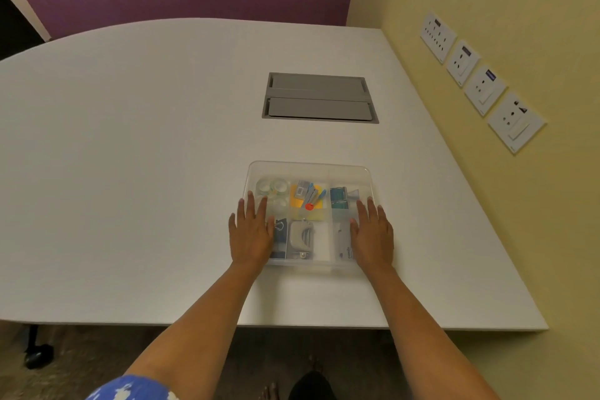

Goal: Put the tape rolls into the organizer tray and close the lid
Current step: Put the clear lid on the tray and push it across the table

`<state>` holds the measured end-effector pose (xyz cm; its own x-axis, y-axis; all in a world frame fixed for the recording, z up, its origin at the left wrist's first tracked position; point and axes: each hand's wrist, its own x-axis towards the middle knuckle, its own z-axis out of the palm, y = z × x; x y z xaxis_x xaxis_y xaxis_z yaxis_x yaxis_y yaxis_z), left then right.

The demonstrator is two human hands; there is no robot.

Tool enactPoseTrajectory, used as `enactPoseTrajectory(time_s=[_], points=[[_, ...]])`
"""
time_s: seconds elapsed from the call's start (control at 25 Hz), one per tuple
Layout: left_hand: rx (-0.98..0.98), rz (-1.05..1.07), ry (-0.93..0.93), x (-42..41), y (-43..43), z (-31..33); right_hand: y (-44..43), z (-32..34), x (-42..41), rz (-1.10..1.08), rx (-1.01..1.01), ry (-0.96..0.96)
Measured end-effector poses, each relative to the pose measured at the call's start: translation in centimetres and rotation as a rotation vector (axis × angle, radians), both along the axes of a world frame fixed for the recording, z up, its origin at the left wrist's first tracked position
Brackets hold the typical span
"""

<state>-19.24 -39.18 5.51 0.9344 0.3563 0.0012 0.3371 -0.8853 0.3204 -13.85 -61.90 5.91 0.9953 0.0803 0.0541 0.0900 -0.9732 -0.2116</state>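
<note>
A clear plastic organizer tray (310,169) sits on the white table, its transparent lid lying flat over it. Through the lid I see clear tape rolls (273,188) in the far-left compartment. My left hand (251,232) lies flat, fingers spread, on the lid's near-left part. My right hand (371,234) lies flat the same way on the near-right part. Neither hand grips anything. Other compartments hold sticky notes, a stapler, binder clips and small boxes.
A grey cable hatch (319,97) is set into the table (130,140) beyond the tray. The yellow wall with socket plates (477,78) runs along the right. The table's front edge is near my body; a chair base (37,354) stands on the floor at left.
</note>
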Motion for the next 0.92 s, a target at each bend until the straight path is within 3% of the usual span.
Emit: enactPoseTrajectory(time_s=[0.56, 0.92], points=[[0.093, -0.057, 0.108, 1.7, -0.6, 0.4, 1.6, 0.3, 1.0, -0.032, -0.011, 0.1], [0.108, -0.128, 0.129, 8.7, -0.1, 1.3, 4.0, 1.8, 8.1, 0.07, -0.006, 0.136]])
